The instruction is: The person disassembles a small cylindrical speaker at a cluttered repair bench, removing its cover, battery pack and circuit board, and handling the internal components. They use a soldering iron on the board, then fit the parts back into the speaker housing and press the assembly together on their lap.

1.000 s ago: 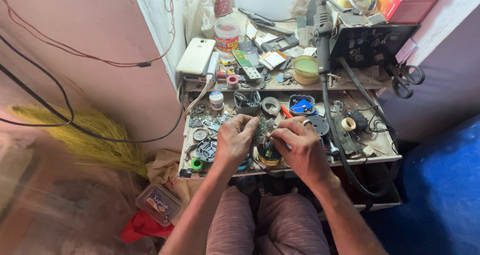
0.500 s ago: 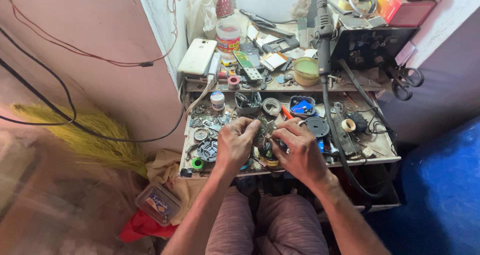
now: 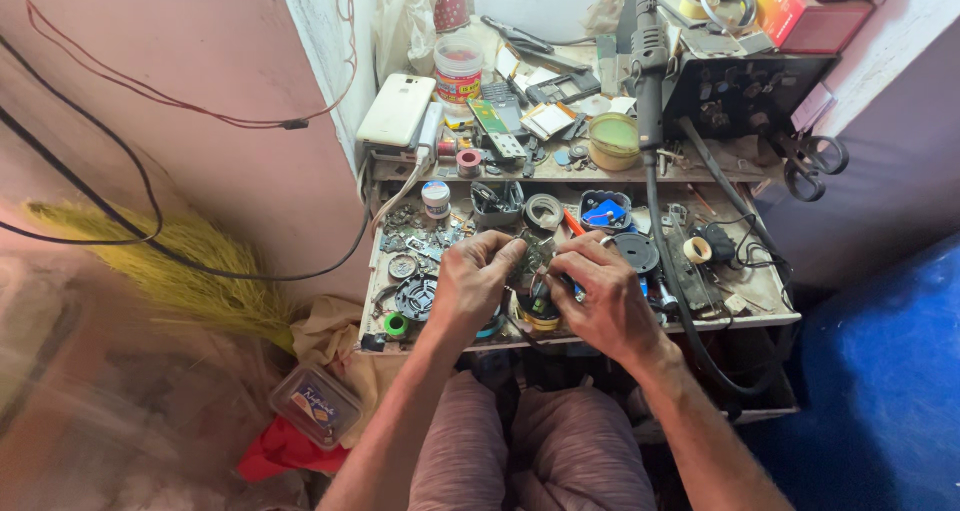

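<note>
My left hand (image 3: 470,283) and my right hand (image 3: 601,293) meet over the front of a cluttered small workbench (image 3: 770,311). Between the fingertips of both hands sits a small dark electronic part (image 3: 532,261); its exact shape is hidden by my fingers. Just below it stands a small round yellow-and-black tin (image 3: 541,313). A thin tool tip shows near my right hand's fingers, but the grip on it is unclear.
A hot-air tool (image 3: 649,61) with a thick black hose stands at the back beside a dark station box (image 3: 750,96). A white phone (image 3: 397,111), a jar (image 3: 458,71), scissors (image 3: 810,161), tape rolls and a yellow broom (image 3: 170,271) surround the bench.
Both hands stay together over the same spot; the fingers shifted slightly around the small part.
</note>
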